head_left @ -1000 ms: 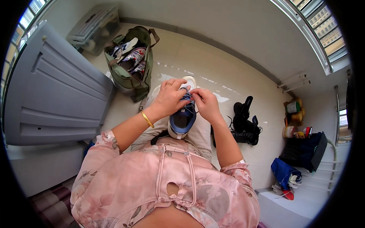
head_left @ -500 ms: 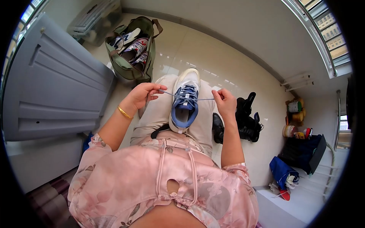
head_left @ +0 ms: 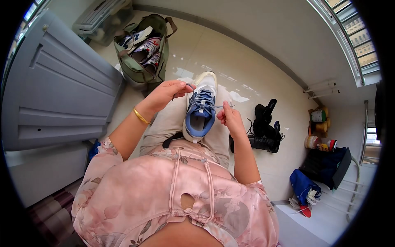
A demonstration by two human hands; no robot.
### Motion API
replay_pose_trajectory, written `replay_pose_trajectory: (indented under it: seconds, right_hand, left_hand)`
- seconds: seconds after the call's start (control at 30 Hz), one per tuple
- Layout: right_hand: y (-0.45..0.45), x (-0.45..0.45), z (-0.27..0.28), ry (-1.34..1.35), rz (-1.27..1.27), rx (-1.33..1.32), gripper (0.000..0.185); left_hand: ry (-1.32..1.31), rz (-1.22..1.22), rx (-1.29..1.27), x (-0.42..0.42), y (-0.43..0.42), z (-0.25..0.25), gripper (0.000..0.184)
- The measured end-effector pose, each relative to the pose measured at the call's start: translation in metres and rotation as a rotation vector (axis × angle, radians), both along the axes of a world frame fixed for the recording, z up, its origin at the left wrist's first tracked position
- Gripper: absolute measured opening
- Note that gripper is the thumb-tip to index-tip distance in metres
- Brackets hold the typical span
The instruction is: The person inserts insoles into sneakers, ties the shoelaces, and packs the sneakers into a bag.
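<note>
A white and blue sneaker [head_left: 201, 110] rests on my lap, its toe pointing away and its opening towards me. Blue laces [head_left: 203, 97] cross over its tongue. On the shoe's left side, my left hand [head_left: 176, 89], with a gold bangle [head_left: 141, 116] at the wrist, is closed on a piece of the shoelace near the toe area. My right hand [head_left: 231, 118] pinches the other lace end just right of the collar, and that lace runs back to the shoe. Whether the laces are knotted is too small to tell.
A green bag [head_left: 138, 68] holding several shoes stands on the floor at upper left, near a clear plastic box [head_left: 101, 24]. Left is a grey cabinet [head_left: 61, 90]. Black boots [head_left: 263, 133] lie to the right, with a blue bag [head_left: 303, 185] and a black bag [head_left: 323, 164] beyond.
The lace was stretched straight between both hands. Now both hands have come inward, the left also upward and the right slightly downward, and the lace hangs slacker. The sneaker has barely moved.
</note>
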State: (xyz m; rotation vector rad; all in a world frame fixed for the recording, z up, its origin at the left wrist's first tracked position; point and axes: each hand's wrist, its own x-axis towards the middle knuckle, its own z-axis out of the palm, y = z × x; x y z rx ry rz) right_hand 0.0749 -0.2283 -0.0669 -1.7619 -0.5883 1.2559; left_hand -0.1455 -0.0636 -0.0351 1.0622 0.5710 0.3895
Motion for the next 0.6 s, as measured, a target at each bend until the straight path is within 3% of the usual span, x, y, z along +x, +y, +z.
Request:
replay_pose_trajectory:
  seconds: [0.13,0.33,0.4,0.53,0.6]
  right_hand:
    - [0.012,-0.011,-0.018,0.321,-0.067,-0.042,0.031]
    - [0.017,-0.015,-0.011,0.255,-0.251,0.274,0.02]
    - [0.017,-0.013,0.003,0.435,-0.309,0.3,0.015]
    - [0.015,-0.011,0.001,0.776,-0.418,0.232,0.009]
    - [0.015,-0.012,-0.005,0.748,-0.398,0.301,0.01]
  left_hand:
    - [-0.139,-0.074,-0.156,0.021,-0.01,0.004,0.03]
    - [-0.14,-0.074,-0.305,0.032,-0.014,0.004,0.03]
    - [-0.175,-0.086,-0.333,0.032,-0.009,-0.017,0.029]
    - [-0.048,-0.122,-0.222,0.034,-0.012,-0.015,0.027]
    - [-0.007,-0.123,-0.136,0.036,-0.014,-0.01,0.026]
